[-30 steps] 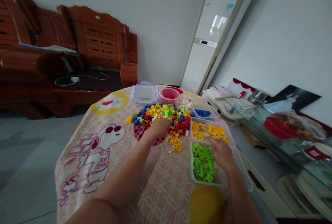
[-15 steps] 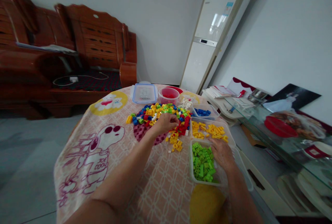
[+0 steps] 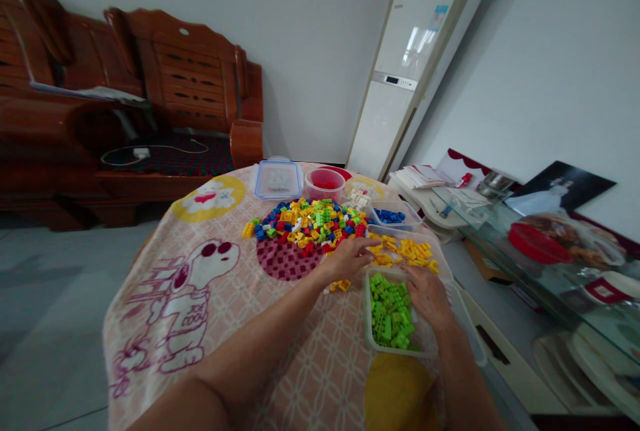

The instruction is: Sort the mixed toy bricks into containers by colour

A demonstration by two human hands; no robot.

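A mixed pile of small coloured building bricks [image 3: 310, 221] lies on the cloth-covered table [image 3: 240, 324]. My left hand [image 3: 347, 256] reaches across to the near right edge of the pile, fingers stretched toward the tub of yellow bricks [image 3: 405, 251]; whether it holds a brick is hidden. My right hand [image 3: 427, 294] rests palm down on the right rim of the tub of green bricks [image 3: 390, 314], fingers spread. A tub with blue bricks [image 3: 393, 216] stands farther back.
A clear lidded box [image 3: 277, 179] and a red-filled round tub [image 3: 326, 183] stand at the table's far edge. A wooden sofa [image 3: 125, 104] is behind, a white floor air conditioner [image 3: 400, 78] at the back, and a cluttered glass table [image 3: 540, 244] to the right.
My left hand has left the middle of the brick pile and moved right and nearer, toward the yellow and green tubs. My right hand has stayed on the green tub.
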